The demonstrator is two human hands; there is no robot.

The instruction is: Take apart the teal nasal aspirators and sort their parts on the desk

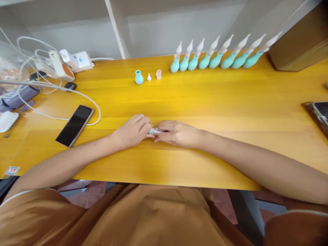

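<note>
We see a small teal-and-clear piece [154, 131] pinched between our two hands, low over the near middle of the yellow table [205, 102]. Our left hand [133, 131] curls its fingers over the teal end, and our right hand [176, 133] closes thumb and fingertips on the clear end, so both hands grip the piece and hide most of it. Farther from us than the piece, toward the table's back edge, stand three loose parts in a short line: a teal bulb [139, 77], a small white tip [149, 77] just beside it, and a clear pink cap [159, 74]. Behind the piece and to the right, a row of eight assembled teal bulbs with white nozzles [217, 54] leans along the back edge. Left of the piece a black phone [75, 125] lies flat, with white cables [38, 85] and a white charger [77, 60] beyond it. Far to the right of the piece, a second device [319, 114] shows at the table's edge.
</note>
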